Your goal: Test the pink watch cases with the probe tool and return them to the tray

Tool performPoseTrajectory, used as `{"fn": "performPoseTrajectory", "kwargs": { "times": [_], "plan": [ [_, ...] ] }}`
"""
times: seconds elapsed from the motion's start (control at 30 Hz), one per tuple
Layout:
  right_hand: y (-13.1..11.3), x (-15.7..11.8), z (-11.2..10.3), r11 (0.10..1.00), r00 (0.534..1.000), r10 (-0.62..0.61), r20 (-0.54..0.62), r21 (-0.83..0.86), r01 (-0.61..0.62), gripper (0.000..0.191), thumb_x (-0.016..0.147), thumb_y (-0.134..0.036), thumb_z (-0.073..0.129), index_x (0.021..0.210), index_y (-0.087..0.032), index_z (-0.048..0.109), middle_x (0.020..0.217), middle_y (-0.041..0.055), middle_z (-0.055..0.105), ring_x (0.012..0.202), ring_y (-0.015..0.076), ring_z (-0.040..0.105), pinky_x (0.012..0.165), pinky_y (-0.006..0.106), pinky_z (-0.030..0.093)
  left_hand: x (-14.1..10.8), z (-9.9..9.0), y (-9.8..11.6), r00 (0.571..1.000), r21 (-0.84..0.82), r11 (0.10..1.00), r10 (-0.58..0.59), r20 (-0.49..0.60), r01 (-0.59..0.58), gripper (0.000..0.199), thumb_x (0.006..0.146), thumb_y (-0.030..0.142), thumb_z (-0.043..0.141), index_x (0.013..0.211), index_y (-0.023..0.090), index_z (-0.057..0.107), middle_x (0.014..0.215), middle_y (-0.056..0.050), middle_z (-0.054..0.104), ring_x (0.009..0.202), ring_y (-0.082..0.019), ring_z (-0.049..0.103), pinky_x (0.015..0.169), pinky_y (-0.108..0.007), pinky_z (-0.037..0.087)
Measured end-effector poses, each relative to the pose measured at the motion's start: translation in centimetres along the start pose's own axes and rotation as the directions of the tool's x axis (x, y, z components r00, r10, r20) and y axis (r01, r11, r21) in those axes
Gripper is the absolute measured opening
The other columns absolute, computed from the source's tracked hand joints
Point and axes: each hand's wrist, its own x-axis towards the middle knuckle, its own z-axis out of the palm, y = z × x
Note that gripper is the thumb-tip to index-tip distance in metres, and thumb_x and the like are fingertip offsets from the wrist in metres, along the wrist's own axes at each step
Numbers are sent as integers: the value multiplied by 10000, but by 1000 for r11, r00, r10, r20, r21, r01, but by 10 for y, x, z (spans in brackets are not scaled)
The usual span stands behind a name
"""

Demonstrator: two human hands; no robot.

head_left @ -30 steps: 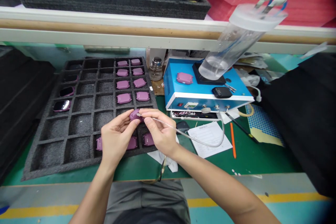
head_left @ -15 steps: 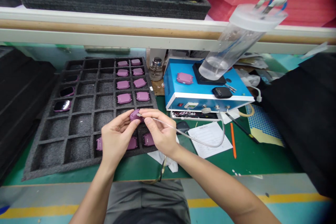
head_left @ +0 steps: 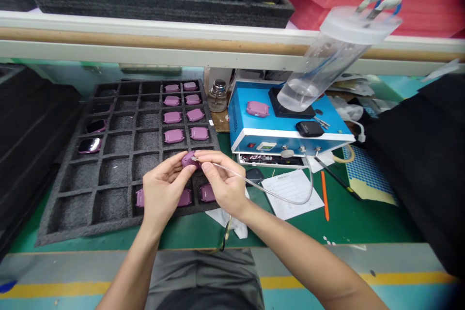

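Note:
My left hand (head_left: 162,193) pinches a small purple case (head_left: 189,159) above the near right corner of a black foam tray (head_left: 87,225). My right hand (head_left: 224,185) grips the tip of a thin clear tube (head_left: 276,196) and holds it against the case. The tube loops right and up to the front of a blue box-shaped machine (head_left: 254,131). Several purple cases (head_left: 173,136) lie in the tray's right-hand cells, and a few (head_left: 207,193) sit just below my hands. Another purple case (head_left: 257,108) rests on top of the machine.
A clear cylinder (head_left: 319,68) leans over the machine, beside a black case (head_left: 309,129). A small glass bottle (head_left: 218,96) stands left of the machine. A paper sheet (head_left: 290,189), an orange pen (head_left: 324,193) and a white cloth (head_left: 228,220) lie on the green mat. Black foam stacks flank both sides.
The hands hold the same grip on the case and tube. The view has shifted slightly, so everything sits a little to the right in the frame.

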Motion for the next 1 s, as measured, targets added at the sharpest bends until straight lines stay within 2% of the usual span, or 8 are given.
{"fn": "performPoseTrajectory", "kwargs": {
  "times": [0.37, 0.7, 1.0],
  "plan": [
    [0, -2, 1, 1000, 1000, 23, -9, 10, -23, 139, 997, -320, 653, 1023, -256, 775, 1116, 75, 796, 1086, 213, 758, 965, 387, 643, -1, 0, -2, 1000, -19, 1000, -19, 21, 20, 469, 754, 402, 887, 1129, 133, 801, 1103, -136, 820, 982, -270, 806, 948, -394, 656],
    [1, 0, 1, 1000, 1000, -14, -2, 6, 14, 138, 1001, -258, 640, 1041, -266, 771, 1114, 61, 798, 1091, 197, 757, 986, 370, 631, 1, -1, -2, 1000, -3, 1000, 9, 12, -9, 448, 746, 374, 901, 1114, 137, 805, 1093, -123, 824, 963, -260, 809, 926, -368, 663],
    [0, 0, 1, 1000, 1000, -6, -1, -3, 6, 136, 1002, -267, 639, 1030, -257, 772, 1108, 66, 798, 1083, 195, 759, 986, 365, 634, 0, -1, -1, 1000, 6, 1000, 2, 2, -2, 448, 746, 369, 901, 1115, 133, 804, 1095, -125, 823, 956, -261, 810, 925, -370, 665]
  ]
}}
